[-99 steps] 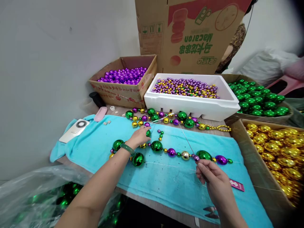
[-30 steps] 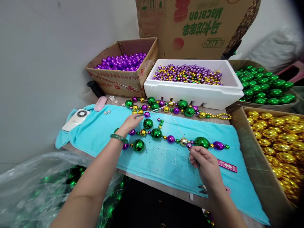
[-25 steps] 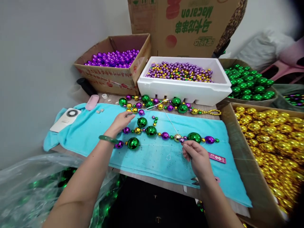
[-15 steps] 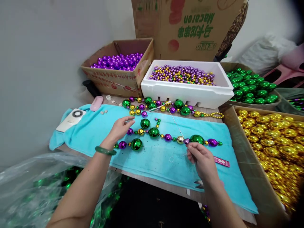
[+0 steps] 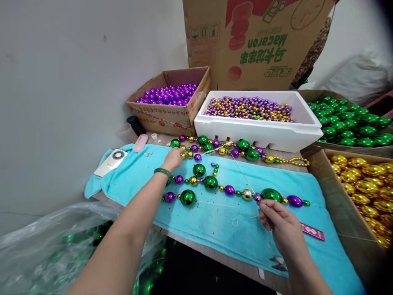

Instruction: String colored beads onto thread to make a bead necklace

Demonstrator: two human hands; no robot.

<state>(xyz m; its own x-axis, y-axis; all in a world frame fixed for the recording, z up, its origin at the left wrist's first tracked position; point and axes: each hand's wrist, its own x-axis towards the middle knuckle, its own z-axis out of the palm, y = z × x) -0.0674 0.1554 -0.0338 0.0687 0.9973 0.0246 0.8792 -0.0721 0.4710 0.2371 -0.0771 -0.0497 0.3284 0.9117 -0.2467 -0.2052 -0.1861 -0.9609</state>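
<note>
Mostly, boxes crowded the worktop: behind the work, a cardboard box of purple balls and a white foam box of small mixed beads; to the right, gold balls and, beyond them, green balls; the left forearm hid part of the bead strand, and the right forearm partly covered a dark-bladed tool; on the large carton, "Macaron" and Chinese characters stood upside down; red lettering on the cardboard box was too small to read; the bead strand lay across the turquoise towel, glossy green, purple and gold in mixed sizes, with one paler bead; just beside that, the right hand pinched a small purple bead, which a thin pale rod met; the left hand had its fingertips at gold beads farther back, whether gripping or loose I could not tell.
</note>
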